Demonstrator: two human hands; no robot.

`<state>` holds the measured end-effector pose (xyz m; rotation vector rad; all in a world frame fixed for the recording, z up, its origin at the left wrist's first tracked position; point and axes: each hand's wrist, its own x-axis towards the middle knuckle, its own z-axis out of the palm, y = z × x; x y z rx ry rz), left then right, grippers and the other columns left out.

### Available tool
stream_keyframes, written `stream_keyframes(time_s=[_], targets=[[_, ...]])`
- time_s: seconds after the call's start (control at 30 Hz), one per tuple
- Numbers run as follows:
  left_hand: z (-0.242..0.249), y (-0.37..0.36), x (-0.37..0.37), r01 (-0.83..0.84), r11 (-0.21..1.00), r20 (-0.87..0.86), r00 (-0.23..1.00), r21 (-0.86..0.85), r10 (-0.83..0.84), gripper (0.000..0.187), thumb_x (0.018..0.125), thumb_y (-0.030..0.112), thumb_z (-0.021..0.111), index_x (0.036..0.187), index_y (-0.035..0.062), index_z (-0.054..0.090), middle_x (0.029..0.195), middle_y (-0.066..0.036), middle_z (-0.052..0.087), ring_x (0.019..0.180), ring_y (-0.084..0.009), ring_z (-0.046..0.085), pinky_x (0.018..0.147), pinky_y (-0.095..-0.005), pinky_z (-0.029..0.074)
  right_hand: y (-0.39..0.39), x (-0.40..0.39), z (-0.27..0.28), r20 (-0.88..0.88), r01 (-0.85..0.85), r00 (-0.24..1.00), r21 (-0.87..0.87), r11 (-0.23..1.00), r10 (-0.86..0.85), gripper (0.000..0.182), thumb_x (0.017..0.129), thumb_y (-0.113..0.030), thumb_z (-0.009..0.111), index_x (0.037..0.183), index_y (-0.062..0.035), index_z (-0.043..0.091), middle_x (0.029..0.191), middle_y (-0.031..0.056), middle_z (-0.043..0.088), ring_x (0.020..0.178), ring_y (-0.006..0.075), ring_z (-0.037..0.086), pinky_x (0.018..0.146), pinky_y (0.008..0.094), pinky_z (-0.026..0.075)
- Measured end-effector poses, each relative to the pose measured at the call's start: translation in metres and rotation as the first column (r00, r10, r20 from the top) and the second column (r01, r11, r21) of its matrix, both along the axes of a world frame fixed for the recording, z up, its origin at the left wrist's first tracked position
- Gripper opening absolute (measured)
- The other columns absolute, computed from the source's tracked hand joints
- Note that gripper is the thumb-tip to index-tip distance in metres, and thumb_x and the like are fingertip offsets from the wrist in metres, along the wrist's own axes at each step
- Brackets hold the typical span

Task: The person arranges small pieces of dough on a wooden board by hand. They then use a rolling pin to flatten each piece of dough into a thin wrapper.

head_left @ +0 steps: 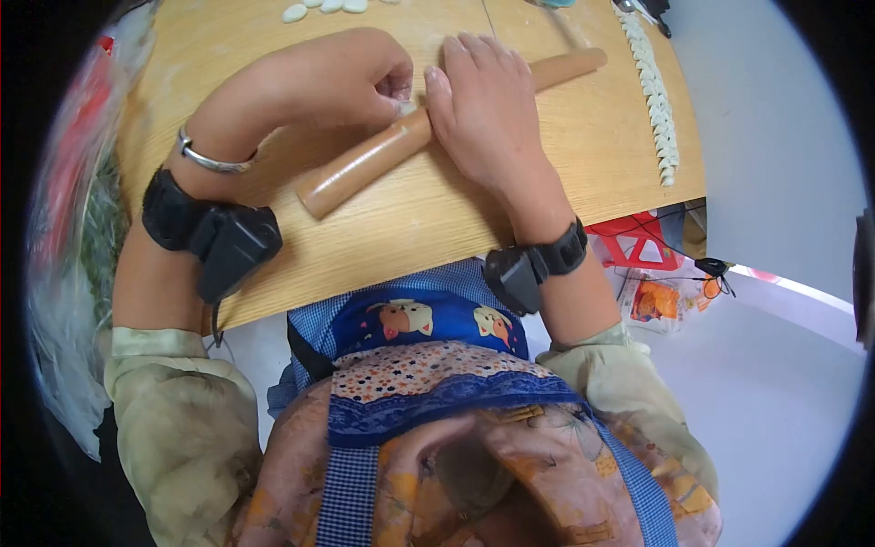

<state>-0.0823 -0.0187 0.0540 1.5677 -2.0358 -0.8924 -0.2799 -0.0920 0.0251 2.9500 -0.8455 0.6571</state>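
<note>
A brown wooden rolling pin [365, 164] lies slantwise on the table, from lower left to upper right. My right hand [483, 105] rests palm down across its middle, fingers stretched out and not wrapped round it. Just left of that, my left hand [365, 77] has its fingers curled in a pinch. A small pale edge of dough [405, 108] shows at those fingertips, beside the pin. Most of this dough is hidden by my hands and the pin.
Several flattened white dough pieces [333, 5] lie at the table's far edge. A long row of folded dumplings [652, 96] runs down the right side. Plastic bags [77, 210] crowd the left edge. Below the table at right stands a red plastic basket [638, 248].
</note>
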Motion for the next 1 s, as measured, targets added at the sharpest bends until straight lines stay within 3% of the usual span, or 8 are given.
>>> stream_keyframes(time_s=[0.07,0.13,0.23,0.5,0.6,0.67,0.77,1.0], targets=[[-0.008,-0.001,0.000,-0.001,0.999,-0.031,1.000,-0.033,0.000,0.018,0.083,0.011,0.066,0.090,-0.0058,0.065,0.075,-0.018,0.064,0.067,-0.0244,0.058,0.066,-0.0373,0.048,0.010,-0.016,0.001,0.005,0.016,1.000,-0.044,0.999,-0.016,0.048,0.100,-0.031,0.054,0.127,0.0072,0.061,0.132,0.0245,0.062,0.131,0.0410,0.052,0.116,0.0542,0.033],[-0.008,-0.002,-0.001,-0.005,0.999,-0.014,1.000,-0.037,0.005,0.017,0.083,0.010,0.066,0.090,-0.0055,0.065,0.074,-0.016,0.063,0.067,-0.0227,0.056,0.065,-0.0365,0.048,0.021,-0.032,0.006,-0.050,0.036,0.998,0.050,0.998,-0.033,0.056,0.101,-0.034,0.054,0.139,0.0070,0.054,0.144,0.0272,0.054,0.140,0.0433,0.045,0.121,0.0571,0.025],[-0.001,-0.001,-0.002,-0.027,1.000,-0.029,0.999,-0.010,0.027,0.016,0.083,0.010,0.066,0.091,-0.0046,0.063,0.072,-0.012,0.061,0.067,-0.0191,0.054,0.063,-0.0348,0.046,0.031,-0.052,0.006,-0.051,0.053,0.997,0.048,0.997,-0.051,0.058,0.101,-0.035,0.054,0.142,0.0068,0.052,0.146,0.0275,0.051,0.142,0.0436,0.041,0.121,0.0578,0.024],[-0.008,-0.003,0.003,0.013,0.996,-0.085,0.996,0.086,-0.006,0.015,0.084,0.012,0.066,0.089,-0.0015,0.062,0.070,-0.006,0.060,0.067,-0.0135,0.052,0.062,-0.0326,0.045,0.032,-0.056,0.006,-0.030,0.038,0.999,0.035,0.999,-0.036,0.057,0.101,-0.036,0.055,0.140,0.0062,0.054,0.145,0.0271,0.052,0.142,0.0425,0.042,0.121,0.0582,0.023],[-0.002,-0.003,0.002,-0.003,0.995,-0.074,0.997,0.095,0.010,0.016,0.090,0.014,0.063,0.086,-0.0018,0.062,0.069,-0.006,0.061,0.063,-0.0138,0.054,0.059,-0.0321,0.045,0.021,-0.041,0.002,-0.018,0.011,1.000,0.001,1.000,-0.011,0.055,0.101,-0.036,0.055,0.137,0.0060,0.056,0.141,0.0260,0.056,0.138,0.0418,0.046,0.119,0.0590,0.026],[0.006,-0.006,0.002,-0.050,0.968,-0.132,0.988,0.245,0.085,0.024,0.098,0.016,0.056,0.085,-0.0026,0.063,0.068,-0.007,0.061,0.059,-0.0145,0.057,0.056,-0.0311,0.048,0.012,-0.027,0.000,-0.012,-0.006,1.000,-0.020,1.000,0.006,0.054,0.101,-0.036,0.055,0.134,0.0058,0.057,0.138,0.0252,0.058,0.136,0.0416,0.049,0.118,0.0597,0.029],[0.003,-0.004,0.002,-0.067,0.971,-0.127,0.987,0.230,0.098,0.033,0.103,0.020,0.051,0.082,-0.0031,0.063,0.067,-0.007,0.061,0.057,-0.0147,0.059,0.055,-0.0302,0.049,-0.002,-0.003,0.000,0.014,-0.026,1.000,-0.038,0.999,0.026,0.049,0.100,-0.034,0.053,0.129,0.0055,0.060,0.132,0.0236,0.062,0.130,0.0412,0.053,0.113,0.0603,0.034],[0.002,-0.006,0.003,-0.075,0.972,-0.090,0.991,0.223,0.097,0.028,0.099,0.018,0.057,0.085,-0.0052,0.063,0.067,-0.008,0.060,0.060,-0.0157,0.058,0.059,-0.0306,0.050,-0.014,0.017,0.001,-0.038,-0.033,0.999,0.067,0.997,0.036,0.046,0.100,-0.031,0.052,0.127,0.0051,0.061,0.132,0.0228,0.063,0.131,0.0410,0.052,0.113,0.0597,0.035]])
